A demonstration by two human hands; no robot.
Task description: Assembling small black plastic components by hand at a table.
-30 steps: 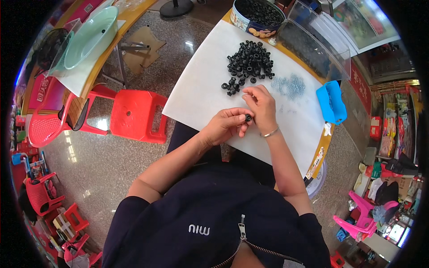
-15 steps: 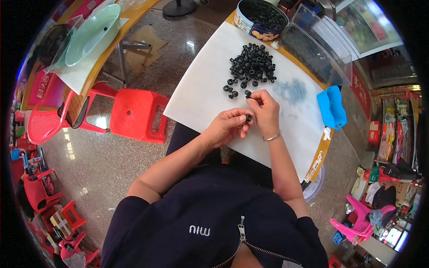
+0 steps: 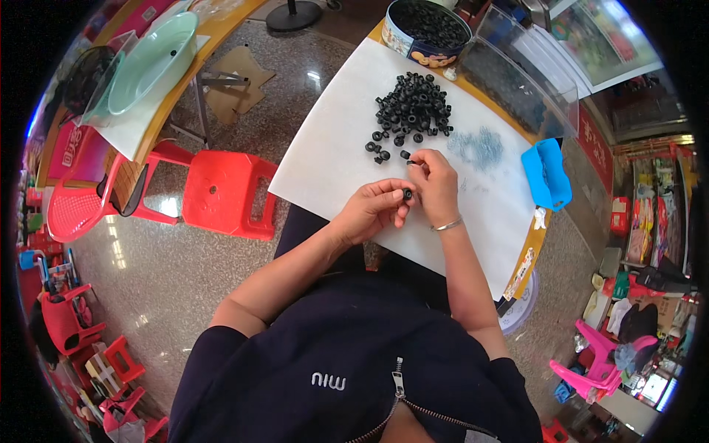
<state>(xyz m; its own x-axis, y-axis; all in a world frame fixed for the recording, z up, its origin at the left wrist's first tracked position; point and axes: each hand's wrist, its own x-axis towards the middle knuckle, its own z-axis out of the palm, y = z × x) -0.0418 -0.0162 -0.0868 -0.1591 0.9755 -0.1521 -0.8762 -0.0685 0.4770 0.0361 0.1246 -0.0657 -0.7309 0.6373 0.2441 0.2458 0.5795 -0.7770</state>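
My left hand (image 3: 373, 209) is closed, with a small black ring-shaped part (image 3: 407, 194) pinched between thumb and fingers. Just to its right, my right hand (image 3: 437, 184) bends over the white tabletop (image 3: 340, 140), thumb and fingertips pressed together. A dark sliver of a small black part (image 3: 411, 162) shows at those fingertips, mostly hidden by them. One loose black part (image 3: 405, 155) lies right beside the fingertips. Beyond both hands spreads a heap of similar black parts (image 3: 413, 103), several of them strayed toward me.
A round tin (image 3: 425, 55) full of black pieces stands at the table's far edge, beside a clear plastic bin (image 3: 517, 81). At the right edge sits a blue container (image 3: 546, 175). A red stool (image 3: 221, 196) is on the left; a pale green basin (image 3: 151, 66) rests on another table.
My right fingertips have shifted slightly at the loose part, which now shows beside them. My left hand keeps its black part, almost still. The whole view has moved a little.
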